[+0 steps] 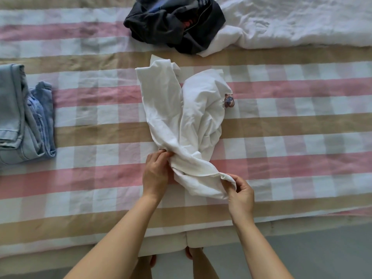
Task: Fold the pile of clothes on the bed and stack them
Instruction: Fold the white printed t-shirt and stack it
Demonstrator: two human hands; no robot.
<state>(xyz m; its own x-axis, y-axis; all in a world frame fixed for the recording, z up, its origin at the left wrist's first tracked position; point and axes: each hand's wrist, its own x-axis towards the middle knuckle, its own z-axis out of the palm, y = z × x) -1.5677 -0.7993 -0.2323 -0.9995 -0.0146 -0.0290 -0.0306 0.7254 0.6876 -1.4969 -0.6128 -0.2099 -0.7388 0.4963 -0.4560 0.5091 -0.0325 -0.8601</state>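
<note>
At the centre of the striped bedspread (281, 137) lies a crumpled white garment (181, 109), long axis running from the near edge toward the far side, tilted slightly left. Left hand (156, 174) grips bunched fabric at the near end. Right hand (239, 195) pinches the near hem corner. Folded jeans (22, 117) lie at far left; dark clothes (175, 25) lie beyond, beside a white duvet (302, 23).

Left hand (156, 174) and right hand (239, 195) both gripping, bare forearms stretched forward.
The left hand's curled fingers bunch a crumpled white cotton garment (181, 109); the right hand pinches its near edge between thumb and fingers.
</note>
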